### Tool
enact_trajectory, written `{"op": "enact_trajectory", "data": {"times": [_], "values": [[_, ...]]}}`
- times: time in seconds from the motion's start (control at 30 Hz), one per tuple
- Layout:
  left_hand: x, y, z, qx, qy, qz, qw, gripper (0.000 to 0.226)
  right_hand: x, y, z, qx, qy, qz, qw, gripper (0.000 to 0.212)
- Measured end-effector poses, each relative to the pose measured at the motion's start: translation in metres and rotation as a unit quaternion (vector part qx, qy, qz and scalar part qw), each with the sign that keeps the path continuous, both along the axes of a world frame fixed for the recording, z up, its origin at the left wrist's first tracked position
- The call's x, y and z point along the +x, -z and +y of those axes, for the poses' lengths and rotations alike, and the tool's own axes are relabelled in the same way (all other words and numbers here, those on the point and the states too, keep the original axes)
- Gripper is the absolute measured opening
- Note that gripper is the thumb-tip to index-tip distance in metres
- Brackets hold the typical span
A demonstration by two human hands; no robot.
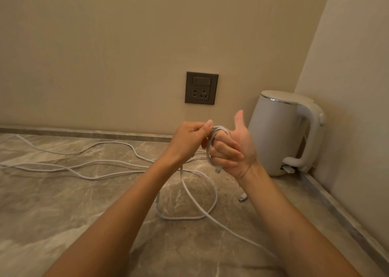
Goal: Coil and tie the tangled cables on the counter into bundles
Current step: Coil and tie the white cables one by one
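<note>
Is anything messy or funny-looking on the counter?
Yes. The white cables sprawl in crossing, tangled loops over the counter. Only a few turns are wound round fingers of the right hand, while the left hand pinches the strand. The kettle stands upright.

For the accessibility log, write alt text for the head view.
A white cable is looped around the curled fingers of the right hand, thumb raised, while the left hand pinches the strand at the coil's top. More loose cable sprawls over the marble counter; a white kettle stands in the corner, right of a wall socket.
</note>
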State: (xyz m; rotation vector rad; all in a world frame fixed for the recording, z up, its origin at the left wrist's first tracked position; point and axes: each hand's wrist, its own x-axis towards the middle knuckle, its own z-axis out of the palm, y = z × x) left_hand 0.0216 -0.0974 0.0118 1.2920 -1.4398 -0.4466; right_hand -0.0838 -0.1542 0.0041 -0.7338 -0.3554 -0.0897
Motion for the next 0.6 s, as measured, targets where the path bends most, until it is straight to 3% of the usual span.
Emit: {"op": "enact_trajectory", "data": {"times": [0.2, 0.4, 0.47, 0.6], "values": [[-0.016, 0.006, 0.002, 0.135, 0.011, 0.083, 0.987, 0.053, -0.002, 0.000, 0.003, 0.055, -0.001, -0.025, 0.998, 0.077], [-0.021, 0.011, -0.002, -0.004, -0.068, 0.109, 0.992, 0.049, -0.006, -0.002, -0.010, 0.063, 0.096, 0.035, 0.993, 0.081], [-0.020, 0.017, -0.005, -0.015, -0.103, 0.107, 0.989, 0.050, -0.005, -0.008, -0.009, 0.062, 0.199, 0.116, 0.971, 0.090], [-0.026, 0.025, -0.006, 0.007, -0.153, 0.129, 0.980, 0.051, 0.001, -0.013, 0.000, 0.083, 0.384, 0.203, 0.897, 0.087]]}}
